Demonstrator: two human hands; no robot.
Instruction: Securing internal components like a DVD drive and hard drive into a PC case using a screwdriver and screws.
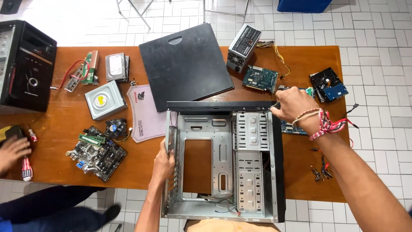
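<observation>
**Inspector A:** Nearest the camera: stripped computer case [223,161], lying on its side, open face up, its lower end overhanging the table edge at 6 o'clock. Why is it steady?

**Inspector B:** Two-handed hold. Left hand [164,162] is clenched on the case's rear edge at 9 o'clock; right hand [292,105], with braided wristbands, grips the top corner at 1 o'clock. I judge this a bracing hold, keeping the emptied shell from tipping.

**A:** Removed parts?

**B:** Spread clear of the case. Black side panel [185,64] at 11 o'clock, power supply [243,48] and green expansion card [260,79] at 12 to 1, motherboard [96,154] and optical drive [105,99] at 9 to 10, hard drive [328,83] at 2.

**A:** Surface and room?

**B:** Brown wooden table [56,129] on a white tiled floor [377,25]. A second black tower [25,64] stands at 10. Another person's hand [12,150] rests near a red-handled screwdriver [26,167] at 9
</observation>
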